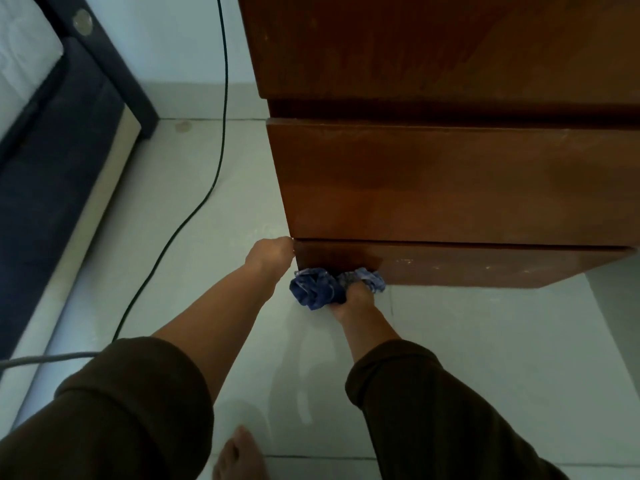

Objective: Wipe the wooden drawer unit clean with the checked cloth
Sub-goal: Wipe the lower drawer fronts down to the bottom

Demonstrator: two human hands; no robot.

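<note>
We look down at a pale tiled floor (485, 358) that fills most of the view. On the right stands the wooden drawer unit (450, 181), reddish brown, with stacked drawer fronts; the lowest front sits near the floor and shows a few pale scuff marks toward its right. At the far left runs a dark bed frame (62, 161) with a white mattress (20, 64) on it. A black cable (221, 98) drops down the far wall and curves across the floor toward the near left.

Our two forearms reach forward from dark brown sleeves (114, 410) pushed up past the wrists. A bare foot (239, 455) shows at the near edge, between the arms.

Our left hand (270, 252) is at the left corner of the lowest drawer front, touching its edge; the fingers are turned away from us, so we cannot tell whether they grasp the corner or only rest on it.

Our right hand (353, 299) grips the checked cloth (322, 284), fingers curled into its bunched folds. The cloth is blue with paler checks, crumpled, and pressed against the bottom edge of the lowest drawer front near its left end, just above the floor and just right of the left hand.
</note>
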